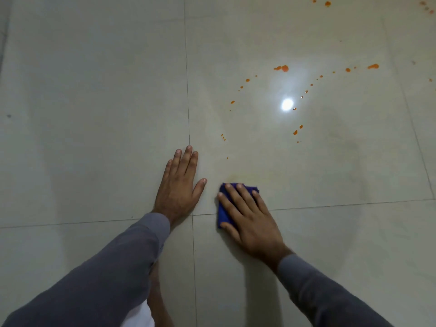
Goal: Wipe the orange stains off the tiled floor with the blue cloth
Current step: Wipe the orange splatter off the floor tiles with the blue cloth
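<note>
The right hand [250,220] lies flat, fingers spread, palm pressing down on the folded blue cloth [223,213], which shows only at the fingertips and along the thumb side. The cloth sits on the tiled floor [94,90] just beside the crossing of two grout lines [192,214], straddling the line that runs toward the right edge of the view. The left hand [180,182] is close beside it, open and flat on the bare tile, fingers together and thumb out, holding nothing; it looks like a prop for the body's weight. Just beyond the cloth a faint yellowish smear [238,177] shows on the tile, which suggests the wiping is under way here and this patch needs another pass. Farther out on the same tile the orange stains [282,68] lie untouched: a thin arc of small drops nearest, larger blobs beyond a bright light reflection [287,105], and more spots toward the far right corner of the view. Most of the job seems to remain. The next move calls for pushing the cloth forward with steady pressure through the smear to the nearest drops, then reaching farther.
</note>
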